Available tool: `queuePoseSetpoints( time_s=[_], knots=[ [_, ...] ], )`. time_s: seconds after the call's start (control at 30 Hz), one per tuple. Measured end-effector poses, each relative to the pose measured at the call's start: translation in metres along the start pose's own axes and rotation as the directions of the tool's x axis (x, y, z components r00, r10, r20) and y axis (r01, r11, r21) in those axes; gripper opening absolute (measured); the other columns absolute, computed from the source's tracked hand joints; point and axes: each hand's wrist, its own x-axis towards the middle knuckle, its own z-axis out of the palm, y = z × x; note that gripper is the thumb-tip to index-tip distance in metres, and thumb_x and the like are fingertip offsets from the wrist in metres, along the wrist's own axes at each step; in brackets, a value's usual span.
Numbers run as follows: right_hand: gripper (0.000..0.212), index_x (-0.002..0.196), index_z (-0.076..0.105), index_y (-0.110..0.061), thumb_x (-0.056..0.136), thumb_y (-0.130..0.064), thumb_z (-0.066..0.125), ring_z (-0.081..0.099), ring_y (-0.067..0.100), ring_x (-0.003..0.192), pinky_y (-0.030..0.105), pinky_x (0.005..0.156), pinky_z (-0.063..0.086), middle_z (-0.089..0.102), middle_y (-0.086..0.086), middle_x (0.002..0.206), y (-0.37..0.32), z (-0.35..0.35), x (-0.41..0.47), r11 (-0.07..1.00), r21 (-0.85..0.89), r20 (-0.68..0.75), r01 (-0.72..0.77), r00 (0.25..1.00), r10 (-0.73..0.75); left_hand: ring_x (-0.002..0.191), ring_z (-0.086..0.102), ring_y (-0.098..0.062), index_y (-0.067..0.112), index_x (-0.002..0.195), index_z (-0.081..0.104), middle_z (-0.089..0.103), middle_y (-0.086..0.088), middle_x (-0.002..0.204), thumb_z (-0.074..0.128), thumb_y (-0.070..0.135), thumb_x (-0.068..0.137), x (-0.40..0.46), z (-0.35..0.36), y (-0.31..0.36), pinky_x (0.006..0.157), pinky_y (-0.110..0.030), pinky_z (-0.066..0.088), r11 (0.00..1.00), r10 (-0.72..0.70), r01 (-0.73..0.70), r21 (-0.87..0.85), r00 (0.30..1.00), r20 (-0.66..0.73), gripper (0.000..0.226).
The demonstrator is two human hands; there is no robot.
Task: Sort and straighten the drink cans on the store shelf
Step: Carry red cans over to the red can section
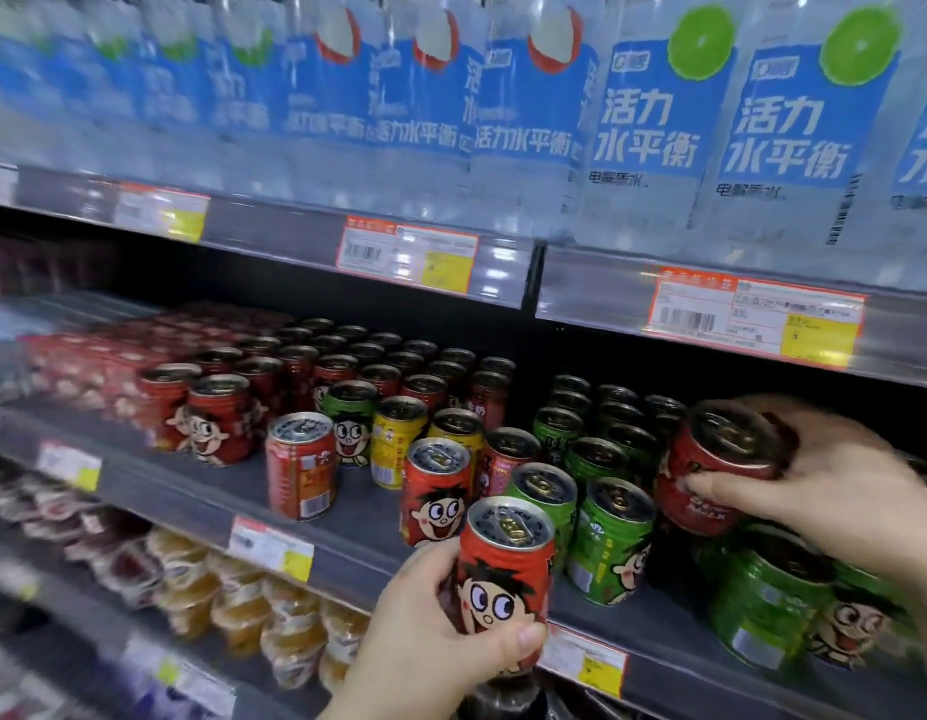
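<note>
left hand (425, 631): grips upright red can (503, 574) at shelf front edge, cartoon face outward
right hand (835, 491): fingers curled round second red can (711, 465), tilted, above the green cans (607, 543)
shelf (201, 491): red cans in rows at back left, yellow cans (399, 439) mid, mixed colours in front
upper shelf: bottles (653, 122), blue labels

Retail shop aisle: tiered shelf (243, 517) with barcode price tags (407, 257), rows of drink cans (347, 366), bottled water (643, 122) above.
</note>
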Motion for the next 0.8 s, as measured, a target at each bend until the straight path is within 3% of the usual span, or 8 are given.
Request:
queuePoseSetpoints(
  time_s=[0.13, 0.2, 0.27, 0.37, 0.47, 0.53, 0.63, 0.8],
  knots=[
    [0.084, 0.101, 0.057, -0.054, 0.026, -0.092, 0.063, 0.065, 0.005, 0.086, 0.034, 0.077, 0.054, 0.068, -0.024, 0.090, -0.037, 0.010, -0.032, 0.985, 0.171, -0.012, 0.033, 0.999, -0.032, 0.086, 0.070, -0.006, 0.028, 0.100, 0.067, 0.073, 0.000, 0.099, 0.086, 0.041, 0.038, -0.002, -0.033, 0.002, 0.073, -0.019, 0.053, 1.000, 0.008, -0.009, -0.012, 0.993, -0.114, 0.066],
    [0.086, 0.105, 0.055, -0.057, 0.025, -0.088, 0.066, 0.065, -0.003, 0.086, 0.021, 0.073, 0.054, 0.066, -0.032, 0.094, -0.068, 0.026, -0.042, 0.965, 0.250, 0.025, 0.083, 0.995, -0.092, 0.081, 0.070, -0.004, 0.023, 0.100, 0.067, 0.075, 0.005, 0.092, 0.082, 0.040, 0.036, -0.003, -0.060, 0.003, 0.067, -0.012, 0.050, 0.999, 0.036, -0.038, -0.006, 0.988, -0.150, 0.068],
    [0.084, 0.102, 0.053, -0.063, 0.021, -0.082, 0.068, 0.060, -0.015, 0.085, 0.014, 0.067, 0.050, 0.064, -0.037, 0.091, -0.110, 0.046, -0.046, 0.946, 0.299, 0.102, 0.125, 0.982, -0.161, 0.081, 0.070, -0.004, 0.024, 0.100, 0.066, 0.075, 0.010, 0.089, 0.078, 0.042, 0.034, -0.001, -0.093, 0.005, 0.067, -0.013, 0.050, 0.999, 0.052, -0.049, 0.018, 0.982, -0.182, 0.070],
    [0.078, 0.104, 0.050, -0.064, 0.032, -0.073, 0.080, 0.061, -0.013, 0.090, 0.012, 0.072, 0.049, 0.063, -0.035, 0.098, -0.169, 0.088, -0.042, 0.935, 0.344, 0.263, 0.082, 0.948, -0.180, 0.081, 0.070, -0.003, 0.032, 0.097, 0.065, 0.075, 0.013, 0.087, 0.076, 0.041, 0.031, 0.006, -0.156, 0.002, 0.066, -0.016, 0.051, 0.996, 0.092, -0.086, 0.035, 0.971, -0.219, 0.068],
    [0.071, 0.105, 0.055, -0.056, 0.039, -0.074, 0.074, 0.057, -0.012, 0.097, 0.019, 0.083, 0.048, 0.058, -0.033, 0.106, -0.203, 0.129, -0.023, 0.954, 0.286, 0.194, 0.093, 0.969, -0.153, 0.074, 0.066, 0.008, 0.036, 0.094, 0.060, 0.073, 0.021, 0.081, 0.084, 0.026, 0.042, 0.020, -0.218, 0.002, 0.064, -0.013, 0.048, 0.995, 0.095, -0.084, 0.057, 0.966, -0.241, 0.059],
    [0.058, 0.100, 0.055, -0.052, 0.047, -0.067, 0.074, 0.053, -0.011, 0.097, 0.018, 0.083, 0.046, 0.056, -0.032, 0.101, -0.219, 0.147, -0.011, 0.973, 0.221, 0.146, 0.066, 0.984, -0.100, 0.073, 0.062, 0.014, 0.040, 0.094, 0.057, 0.072, 0.017, 0.081, 0.089, 0.019, 0.055, 0.032, -0.248, -0.003, 0.068, -0.016, 0.044, 0.992, 0.096, -0.072, 0.103, 0.965, -0.243, 0.055],
    [0.040, 0.087, 0.053, -0.047, 0.054, -0.055, 0.073, 0.054, -0.001, 0.091, 0.022, 0.079, 0.047, 0.057, -0.022, 0.092, -0.240, 0.167, 0.007, 0.996, 0.089, 0.114, -0.024, 0.993, 0.014, 0.079, 0.060, 0.006, 0.032, 0.107, 0.057, 0.067, 0.014, 0.087, 0.089, 0.023, 0.058, 0.054, -0.275, -0.007, 0.071, -0.017, 0.041, 0.985, 0.089, -0.053, 0.161, 0.970, -0.225, 0.060],
    [0.055, 0.107, 0.058, -0.030, 0.058, -0.052, 0.068, 0.059, 0.021, 0.101, 0.032, 0.082, 0.049, 0.057, -0.004, 0.107, -0.249, 0.194, 0.028, 0.970, -0.148, 0.102, -0.191, 0.973, 0.208, 0.081, 0.051, 0.008, 0.033, 0.107, 0.052, 0.060, 0.019, 0.090, 0.088, 0.025, 0.060, 0.079, -0.278, -0.013, 0.065, -0.013, 0.035, 0.978, 0.103, -0.067, 0.197, 0.979, -0.178, 0.059]
  ],
)
